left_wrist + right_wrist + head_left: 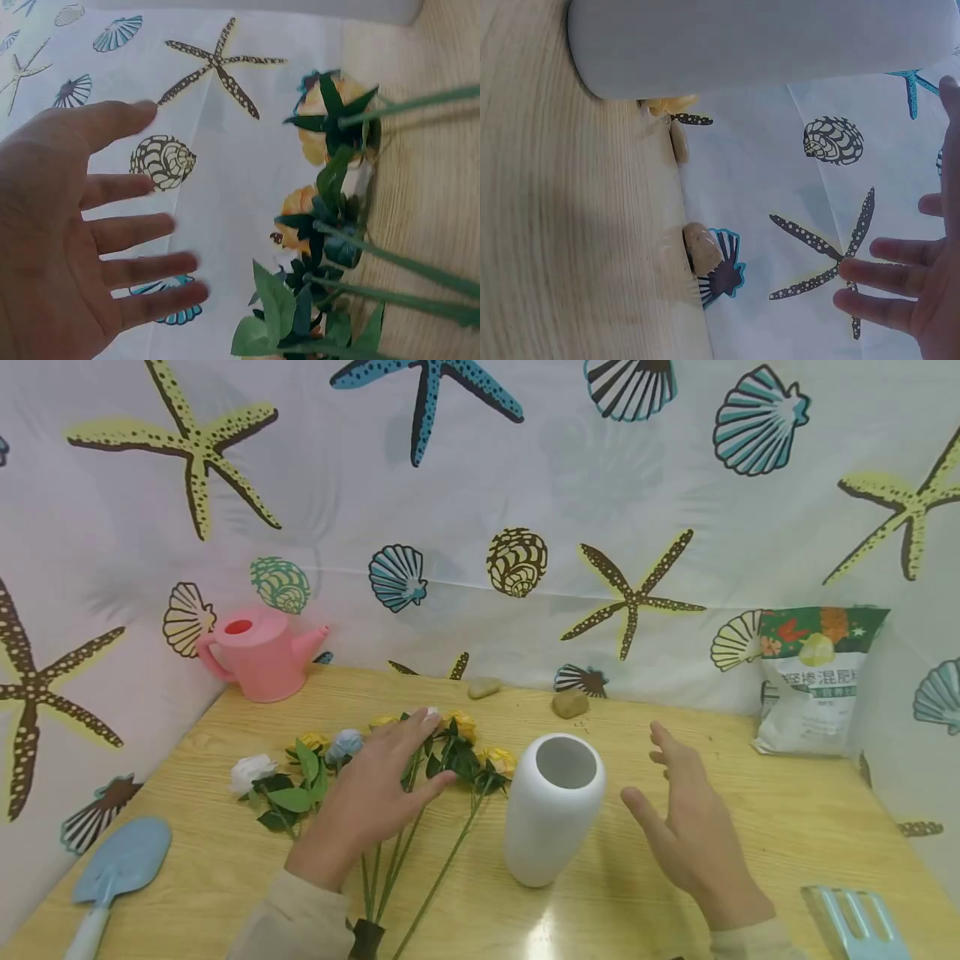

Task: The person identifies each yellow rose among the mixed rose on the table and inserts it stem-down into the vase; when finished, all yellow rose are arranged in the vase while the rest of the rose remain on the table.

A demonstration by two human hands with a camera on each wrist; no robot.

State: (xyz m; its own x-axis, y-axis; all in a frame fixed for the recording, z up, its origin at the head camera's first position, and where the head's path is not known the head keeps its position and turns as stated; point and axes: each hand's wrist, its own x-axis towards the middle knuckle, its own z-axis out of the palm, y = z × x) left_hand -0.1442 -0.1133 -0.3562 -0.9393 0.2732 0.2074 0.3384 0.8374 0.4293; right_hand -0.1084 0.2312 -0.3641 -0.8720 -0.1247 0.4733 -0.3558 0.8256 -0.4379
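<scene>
White cloth (465,493) printed with starfish and shells hangs behind a pale wood-grained table (637,902). Near the middle of the table, between the person's two hands, stands a white vase (551,827), upright, its long axis vertical and its round mouth facing up. Its wall is plain and smooth, swelling at the shoulder and tapering toward the base, with a greyish interior showing through the opening. Left of it lie the artificial flowers (497,762), their long axes running away from the person: the heads point toward the cloth, while several green stems draw together at a dark sleeve (366,939) on the near side. One stem slants apart from that cluster, its yellow head just beside the vase. The blooms are yellow, white and pale blue, set among dark and brighter green leaves. The left hand (375,785) is above the flowers, grasping nothing, its fingers extended and spread in its wrist view. The right hand (686,827), likewise free of any object, is at the vase's right, apart from it, fingers spread. A pink watering can (266,656) stands at the far left, its spout pointing right.
</scene>
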